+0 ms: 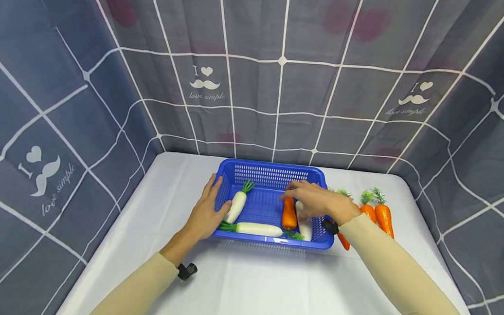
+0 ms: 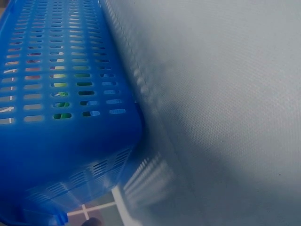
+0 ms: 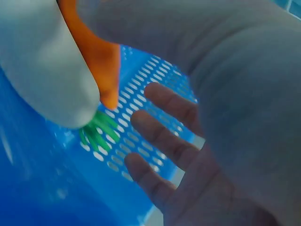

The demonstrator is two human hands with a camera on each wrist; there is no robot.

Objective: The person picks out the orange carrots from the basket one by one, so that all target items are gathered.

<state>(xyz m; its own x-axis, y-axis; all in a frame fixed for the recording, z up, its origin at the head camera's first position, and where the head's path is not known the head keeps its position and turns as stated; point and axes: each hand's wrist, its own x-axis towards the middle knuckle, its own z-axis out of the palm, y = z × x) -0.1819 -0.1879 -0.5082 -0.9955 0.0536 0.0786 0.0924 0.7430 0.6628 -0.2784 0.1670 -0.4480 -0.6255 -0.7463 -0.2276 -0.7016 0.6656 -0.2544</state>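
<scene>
A blue plastic basket (image 1: 271, 164) holds a carrot (image 1: 289, 216) and white radishes: one radish (image 1: 236, 206) at the left, one radish (image 1: 257, 229) along the near side, another radish (image 1: 303, 223) beside the carrot. My left hand (image 1: 206, 213) rests against the basket's left rim with fingers extended. My right hand (image 1: 315, 198) reaches over the basket's right side, above the carrot's far end. In the right wrist view its fingers (image 3: 164, 136) are spread and hold nothing. The thumb lies over part of the carrot (image 3: 94, 52); whether it touches cannot be told.
Several carrots (image 1: 383, 219) with green tops lie on the white table (image 1: 243, 284) right of the basket, partly behind my right forearm. Grey-blue checked cloth (image 1: 257, 84) stands behind the table and on both sides.
</scene>
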